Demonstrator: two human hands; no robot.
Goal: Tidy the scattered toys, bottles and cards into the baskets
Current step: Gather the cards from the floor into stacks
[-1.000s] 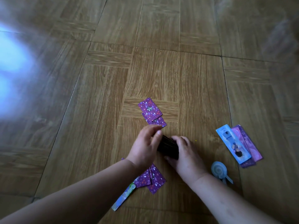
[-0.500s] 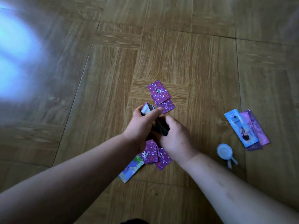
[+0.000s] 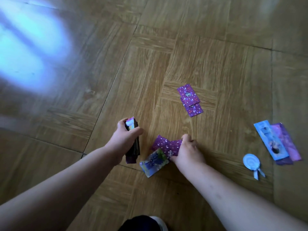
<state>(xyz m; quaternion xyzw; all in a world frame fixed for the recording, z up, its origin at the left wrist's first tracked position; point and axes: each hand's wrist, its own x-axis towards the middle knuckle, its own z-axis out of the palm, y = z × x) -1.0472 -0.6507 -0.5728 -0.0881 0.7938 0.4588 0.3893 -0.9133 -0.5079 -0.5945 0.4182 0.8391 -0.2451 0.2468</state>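
Observation:
My left hand [image 3: 127, 137] grips a thick stack of purple-backed cards [image 3: 133, 147] just above the wooden floor. My right hand [image 3: 187, 150] presses down on a few loose purple cards [image 3: 164, 144] lying on the floor, with its fingers curled over their right edge. A face-up picture card [image 3: 154, 161] lies partly under those. Two more purple cards [image 3: 190, 100] overlap further away. No basket is in view.
To the right lie several long blue and purple bookmark-like cards [image 3: 277, 142] and a small round light-blue lollipop-shaped piece with a ribbon [image 3: 251, 161]. A bright patch of glare [image 3: 28, 47] covers the floor at the upper left. A dark and white shape [image 3: 143, 223] shows at the bottom edge.
My hands have separated: the left took the stack away to the left, and the right dropped onto the loose cards near me. The camera view also shifted.

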